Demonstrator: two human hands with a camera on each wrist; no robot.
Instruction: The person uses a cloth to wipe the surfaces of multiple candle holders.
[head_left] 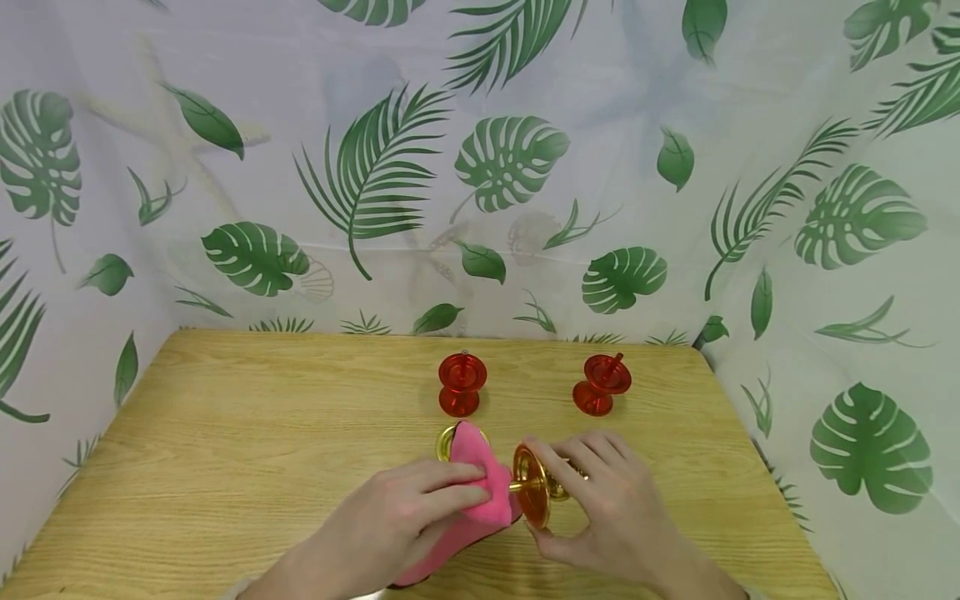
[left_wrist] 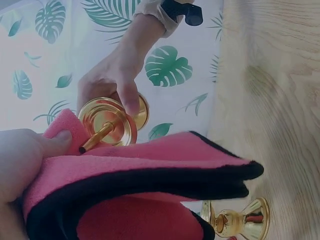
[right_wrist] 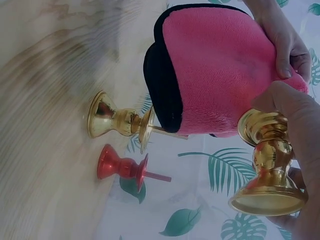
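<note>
A pink cloth (head_left: 480, 475) with black edging is pinched between the fingers and thumb of my left hand (head_left: 405, 508), its folds hanging below. My right hand (head_left: 607, 508) grips a shiny gold candle holder (head_left: 534, 492) tilted on its side, fingers around its dish and stem. The holder's thin spike (left_wrist: 97, 138) points at the cloth; in the head view its tip goes behind the pink fabric. Behind the cloth, a second gold candle holder (right_wrist: 120, 121) stands upright on the table, mostly hidden in the head view.
Toward the back of the wooden table (head_left: 300, 400) stand two red candle holders, one near the middle (head_left: 460, 387) and one farther right (head_left: 602, 385). A white sheet with green leaves (head_left: 510, 183) walls off the back and sides.
</note>
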